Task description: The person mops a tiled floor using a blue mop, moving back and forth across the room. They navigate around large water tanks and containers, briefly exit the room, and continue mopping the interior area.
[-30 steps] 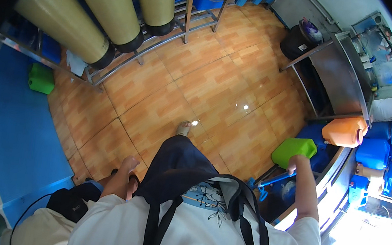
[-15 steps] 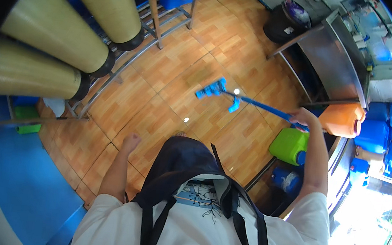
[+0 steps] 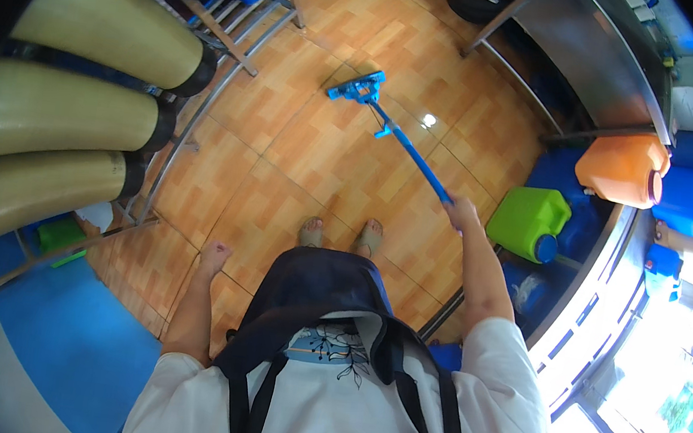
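My right hand (image 3: 462, 213) is wrapped round the end of a blue mop's handle (image 3: 414, 157). The handle slants away from me to the far left. At its far end, the blue mop head (image 3: 357, 87) is on or close to the tiled floor (image 3: 304, 138). A small blue lever sticks out from the shaft near the head. My left hand (image 3: 215, 256) hangs at my left side, fingers curled closed, with nothing visible in it. Both my sandalled feet show beyond the dark apron (image 3: 320, 287).
Large beige cylinders (image 3: 74, 109) stand along a metal rack (image 3: 188, 132) on the left. A blue panel (image 3: 83, 318) lies near left. On the right are a green jerrycan (image 3: 529, 220), an orange jerrycan (image 3: 621, 168) and blue containers (image 3: 684, 202). A steel table (image 3: 595, 61) stands far right.
My right hand has come inward to the left and the mop head has moved farther off and leftward. My feet have come into view. The left hand stays closed, slightly lower left.
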A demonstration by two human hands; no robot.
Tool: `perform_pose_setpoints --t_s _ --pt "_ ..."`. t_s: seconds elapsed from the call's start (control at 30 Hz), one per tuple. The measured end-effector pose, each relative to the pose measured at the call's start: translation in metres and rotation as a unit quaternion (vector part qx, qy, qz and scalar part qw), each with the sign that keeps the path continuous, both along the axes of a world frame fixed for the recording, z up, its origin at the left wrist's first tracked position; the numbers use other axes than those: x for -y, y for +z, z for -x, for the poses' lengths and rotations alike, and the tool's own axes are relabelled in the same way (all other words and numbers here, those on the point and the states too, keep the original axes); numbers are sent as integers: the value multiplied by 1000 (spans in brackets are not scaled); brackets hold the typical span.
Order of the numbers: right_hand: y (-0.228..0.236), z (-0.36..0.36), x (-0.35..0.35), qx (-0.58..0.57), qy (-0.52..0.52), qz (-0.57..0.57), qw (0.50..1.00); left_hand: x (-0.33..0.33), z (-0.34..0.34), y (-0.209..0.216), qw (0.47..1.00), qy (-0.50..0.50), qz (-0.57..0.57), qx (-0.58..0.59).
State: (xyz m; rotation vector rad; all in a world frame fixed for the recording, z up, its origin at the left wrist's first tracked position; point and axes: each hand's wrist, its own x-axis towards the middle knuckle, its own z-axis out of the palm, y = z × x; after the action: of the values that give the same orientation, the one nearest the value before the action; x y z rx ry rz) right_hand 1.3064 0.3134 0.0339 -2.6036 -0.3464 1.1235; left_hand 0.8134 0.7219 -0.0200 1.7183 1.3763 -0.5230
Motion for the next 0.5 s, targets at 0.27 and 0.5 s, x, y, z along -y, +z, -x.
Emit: perform_pose_setpoints --t_s 0.27,0.5 --pt "155 128 305 -110 -148 101 978 79 -68 -24 986 -146 47 -63" --pt "218 134 412 -211 -136 364 897 67 -159 -26 992 -105 40 64"
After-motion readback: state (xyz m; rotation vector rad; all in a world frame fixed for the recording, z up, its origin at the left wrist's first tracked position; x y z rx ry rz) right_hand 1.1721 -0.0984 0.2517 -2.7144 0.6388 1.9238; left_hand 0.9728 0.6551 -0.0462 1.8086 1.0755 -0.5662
